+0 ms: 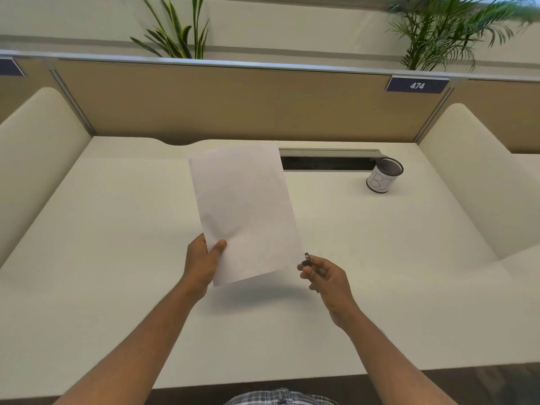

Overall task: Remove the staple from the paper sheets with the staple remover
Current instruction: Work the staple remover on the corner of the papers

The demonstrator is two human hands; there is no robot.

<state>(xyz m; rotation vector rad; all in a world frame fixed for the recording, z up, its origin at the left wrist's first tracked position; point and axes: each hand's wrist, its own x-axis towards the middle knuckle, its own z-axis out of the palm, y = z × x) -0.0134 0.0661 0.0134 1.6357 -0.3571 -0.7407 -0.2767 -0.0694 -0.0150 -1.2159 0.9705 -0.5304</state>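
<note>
a: start with the desk [117, 229]. how much room is there?

b: plenty. it's a wide pale cubicle desk with padded dividers on both sides, a cable slot [330, 163] at the back and a mesh pen cup [384, 175] just right of it, well apart from the hands. the near edge runs below the forearms, so the open middle is free for laying things flat.

a: and the paper sheets [242, 206]?

b: held up off the desk, tilted, the lower left corner pinched by the left hand [201, 263], thumb on top and fingers behind. a shadow lies on the desk under them.

a: the right hand [327, 277]?

b: fingers closed round a small dark staple remover [306, 260], just beside the sheets' lower right edge.

a: the staple?

b: can't make one out, so i can't tell if it's out. i'd judge the pulling isn't done.
</note>
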